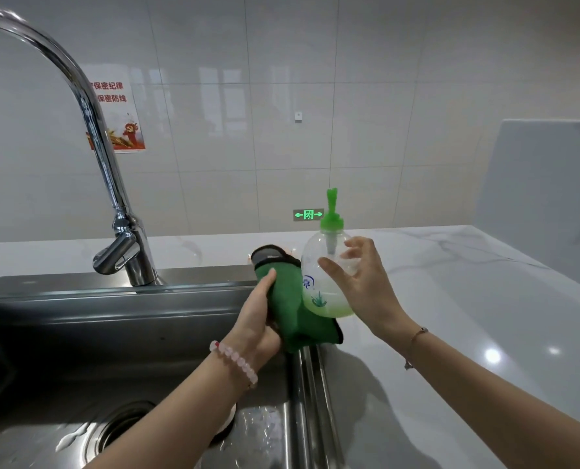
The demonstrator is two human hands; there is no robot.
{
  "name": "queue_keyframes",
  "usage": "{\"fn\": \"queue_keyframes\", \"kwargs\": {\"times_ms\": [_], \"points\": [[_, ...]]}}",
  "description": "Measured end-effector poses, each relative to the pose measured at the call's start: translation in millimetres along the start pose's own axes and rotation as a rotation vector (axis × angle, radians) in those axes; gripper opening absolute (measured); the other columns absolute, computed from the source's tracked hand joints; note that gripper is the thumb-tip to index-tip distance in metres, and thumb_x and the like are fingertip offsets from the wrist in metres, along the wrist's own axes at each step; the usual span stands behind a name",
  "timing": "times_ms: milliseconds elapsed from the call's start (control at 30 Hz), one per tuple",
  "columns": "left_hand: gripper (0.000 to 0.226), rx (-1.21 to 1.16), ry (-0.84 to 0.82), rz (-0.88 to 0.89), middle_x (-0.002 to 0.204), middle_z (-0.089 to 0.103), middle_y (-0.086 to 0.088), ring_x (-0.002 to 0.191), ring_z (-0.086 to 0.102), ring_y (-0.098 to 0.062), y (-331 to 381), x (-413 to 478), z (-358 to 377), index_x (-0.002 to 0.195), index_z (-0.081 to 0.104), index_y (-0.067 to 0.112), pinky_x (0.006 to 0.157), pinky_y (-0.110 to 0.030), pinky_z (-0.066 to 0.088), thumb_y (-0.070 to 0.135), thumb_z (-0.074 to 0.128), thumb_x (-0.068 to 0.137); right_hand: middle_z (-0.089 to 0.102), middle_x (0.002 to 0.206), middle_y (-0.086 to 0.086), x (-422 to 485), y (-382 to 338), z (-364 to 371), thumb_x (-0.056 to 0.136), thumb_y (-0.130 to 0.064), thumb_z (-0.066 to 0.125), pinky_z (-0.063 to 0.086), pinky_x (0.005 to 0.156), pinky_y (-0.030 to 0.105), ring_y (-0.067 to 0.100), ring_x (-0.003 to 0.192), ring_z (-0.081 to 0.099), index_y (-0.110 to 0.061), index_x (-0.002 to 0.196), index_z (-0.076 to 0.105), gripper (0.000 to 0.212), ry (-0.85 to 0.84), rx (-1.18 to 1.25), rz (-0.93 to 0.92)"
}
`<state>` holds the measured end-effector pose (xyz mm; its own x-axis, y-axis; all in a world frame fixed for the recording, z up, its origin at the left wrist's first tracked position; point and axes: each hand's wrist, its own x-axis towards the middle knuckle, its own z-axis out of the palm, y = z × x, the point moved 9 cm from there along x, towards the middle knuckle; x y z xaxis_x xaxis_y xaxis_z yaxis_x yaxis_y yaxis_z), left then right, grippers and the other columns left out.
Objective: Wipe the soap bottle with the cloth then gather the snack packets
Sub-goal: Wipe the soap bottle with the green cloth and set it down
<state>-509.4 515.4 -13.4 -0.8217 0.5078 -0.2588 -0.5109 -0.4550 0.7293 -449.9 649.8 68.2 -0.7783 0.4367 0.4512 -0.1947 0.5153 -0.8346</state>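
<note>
Cloth (pixel 290 299) between left hand (pixel 255 319) and soap bottle (pixel 325 282).

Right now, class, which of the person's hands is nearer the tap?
The left. The left hand holds the cloth over the sink's right edge, right of the tap. The right hand is further right, on the bottle.

wall poster (pixel 117 113): red "保密纪律", "保密防线" | green exit sign (pixel 308 214): arrows left and right | soap bottle (pixel 325 282) label: unreadable
</note>
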Motion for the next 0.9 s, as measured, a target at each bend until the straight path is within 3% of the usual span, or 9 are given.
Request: {"fn": "queue_keyframes", "kwargs": {"times_ms": [100, 200, 433, 600, 733, 900], "points": [[0.030, 0.188, -0.030, 0.114, 0.089, 0.076, -0.010, 0.075, 0.072, -0.025, 3, 5, 11, 0.101, 0.066, 0.011, 0.062, -0.035, 0.059, 0.036, 0.056, 0.087, 0.047, 0.107, 0.001, -2, 1, 0, 0.077, -0.042, 0.066, 0.043, 0.082, 0.026, 0.015, 0.098, 0.049, -0.015, 0.121, 0.041, 0.057, 0.022, -0.043, -0.027], [0.025, 0.238, -0.054, 0.198, 0.077, 0.078, -0.003, 0.069, 0.073, -0.019, 5, 5, 19, 0.096, 0.066, 0.016, 0.055, -0.030, 0.058, 0.036, 0.054, 0.089, 0.046, 0.106, -0.001, 3, 3, -3, 0.077, -0.043, 0.065, 0.037, 0.071, 0.015, 0.011, 0.095, 0.047, -0.015, 0.119, 0.041, 0.055, 0.052, -0.046, -0.019], [0.023, 0.223, -0.053, 0.222, 0.073, 0.078, -0.002, 0.067, 0.074, -0.020, 11, -1, 12, 0.093, 0.063, 0.014, 0.051, -0.030, 0.057, 0.033, 0.051, 0.091, 0.044, 0.111, 0.002, 22, 26, -16, 0.081, -0.040, 0.064, 0.035, 0.081, 0.024, 0.013, 0.097, 0.045, -0.011, 0.121, 0.040, 0.055, 0.103, -0.059, 0.032], [0.027, 0.213, -0.034, 0.079, 0.072, 0.077, -0.007, 0.064, 0.074, -0.024, 1, -3, 7, 0.100, 0.061, 0.009, 0.046, -0.032, 0.056, 0.032, 0.048, 0.092, 0.047, 0.122, 0.013, 63, 41, -34, 0.081, -0.035, 0.065, 0.038, 0.082, 0.026, 0.019, 0.101, 0.048, -0.008, 0.122, 0.039, 0.055, 0.155, 0.043, 0.090], [0.028, 0.194, -0.040, -0.077, 0.074, 0.077, -0.013, 0.065, 0.073, -0.027, -23, -6, 3, 0.101, 0.062, 0.005, 0.048, -0.032, 0.057, 0.028, 0.049, 0.091, 0.046, 0.124, 0.013, 102, 49, -28, 0.082, -0.031, 0.065, 0.037, 0.071, 0.020, 0.020, 0.103, 0.047, -0.009, 0.123, 0.039, 0.053, 0.136, 0.132, 0.106], [0.025, 0.234, 0.007, -0.127, 0.059, 0.073, -0.014, 0.050, 0.070, -0.025, -37, -1, -9, 0.092, 0.061, 0.001, 0.037, -0.028, 0.052, 0.022, 0.046, 0.093, 0.046, 0.133, 0.008, 126, 81, 9, 0.082, -0.022, 0.066, 0.036, 0.093, 0.030, 0.018, 0.111, 0.044, -0.008, 0.127, 0.039, 0.054, 0.032, 0.163, 0.190]]}}
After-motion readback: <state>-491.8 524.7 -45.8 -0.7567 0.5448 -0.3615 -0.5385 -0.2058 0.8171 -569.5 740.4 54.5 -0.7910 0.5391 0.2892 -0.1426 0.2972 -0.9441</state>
